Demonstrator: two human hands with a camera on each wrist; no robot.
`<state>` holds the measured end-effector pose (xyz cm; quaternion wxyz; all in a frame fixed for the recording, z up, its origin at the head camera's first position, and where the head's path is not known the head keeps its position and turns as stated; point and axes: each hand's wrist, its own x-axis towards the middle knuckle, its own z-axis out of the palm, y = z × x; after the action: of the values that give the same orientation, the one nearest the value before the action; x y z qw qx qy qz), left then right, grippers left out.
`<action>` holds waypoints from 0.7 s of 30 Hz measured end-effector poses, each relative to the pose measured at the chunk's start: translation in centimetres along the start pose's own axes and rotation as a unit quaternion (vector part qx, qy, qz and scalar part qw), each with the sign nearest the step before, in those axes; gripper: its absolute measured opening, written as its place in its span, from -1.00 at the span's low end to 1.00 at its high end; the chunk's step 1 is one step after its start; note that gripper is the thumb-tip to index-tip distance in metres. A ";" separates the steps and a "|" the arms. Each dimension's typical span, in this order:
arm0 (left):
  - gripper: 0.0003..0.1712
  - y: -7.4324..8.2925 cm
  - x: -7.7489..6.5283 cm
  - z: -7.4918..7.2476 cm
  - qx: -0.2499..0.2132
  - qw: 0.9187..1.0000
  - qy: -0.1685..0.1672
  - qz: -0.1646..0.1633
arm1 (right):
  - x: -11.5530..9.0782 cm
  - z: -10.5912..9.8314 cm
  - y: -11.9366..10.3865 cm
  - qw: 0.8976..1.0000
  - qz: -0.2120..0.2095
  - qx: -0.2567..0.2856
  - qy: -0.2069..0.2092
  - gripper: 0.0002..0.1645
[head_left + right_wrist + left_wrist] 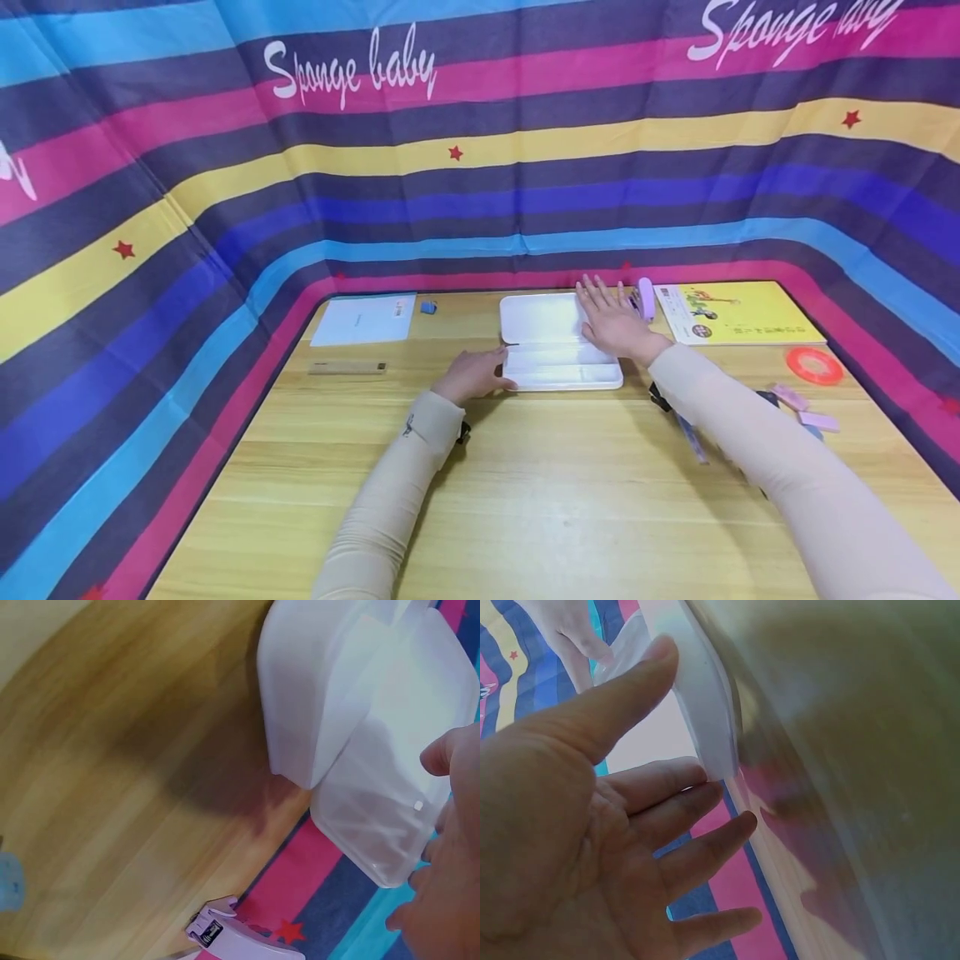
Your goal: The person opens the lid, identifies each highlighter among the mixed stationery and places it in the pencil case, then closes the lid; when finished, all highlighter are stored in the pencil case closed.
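A white pencil case (562,374) lies opened out near the back of the table, its lid (536,318) folded back toward the striped cloth. The inside shows long compartments with nothing visible in them. My left hand (474,375) is at the case's left end, thumb by the front corner; in the left wrist view its fingers spread out, with fingertips (697,771) right at the case's corner. My right hand (617,323), fingers extended, lies over the lid's right part. Just beyond it stands a lilac stapler (646,299), also visible in the right wrist view.
To the left are a pale blue booklet (363,320), a small blue sharpener-like item (428,307) and a ruler-like wooden strip (347,367). On the right lie a yellow book (742,312), an orange tape roll (814,366) and pink blocks (817,421). Striped cloth (480,200) borders the table.
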<state>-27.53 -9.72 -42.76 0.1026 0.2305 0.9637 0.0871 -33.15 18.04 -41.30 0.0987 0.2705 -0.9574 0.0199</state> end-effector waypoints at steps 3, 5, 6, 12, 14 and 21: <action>-0.06 0.1 0.1 0.0 0.000 1.000 -0.004 0.000 | -0.5 -0.4 0.0 1.000 0.004 0.007 0.003 -0.23; -0.05 0.1 0.1 -0.1 -0.001 1.000 -0.005 -0.003 | -0.9 -0.9 -0.2 1.000 0.000 0.010 0.008 -0.23; -0.05 0.1 0.2 -0.1 -0.001 1.000 -0.005 -0.004 | -1.1 -1.1 -0.2 1.000 -0.002 0.010 0.011 -0.23; -0.05 0.1 0.3 -0.1 -0.007 1.000 -0.006 -0.006 | -2.9 -2.6 -0.2 0.998 0.004 -0.007 0.062 -0.32; -0.06 0.1 0.3 -0.1 -0.010 1.000 -0.006 -0.003 | -3.5 -3.2 -0.1 0.996 0.005 -0.010 0.093 -0.51; -0.07 0.1 0.3 0.0 -0.011 1.000 -0.003 0.003 | -6.0 -4.8 0.5 0.989 0.020 -0.024 0.147 -0.80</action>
<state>-27.75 -9.53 -42.79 0.1081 0.2328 0.9616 0.0975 -27.57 22.03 -37.74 0.2443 0.2425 -0.9381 0.0389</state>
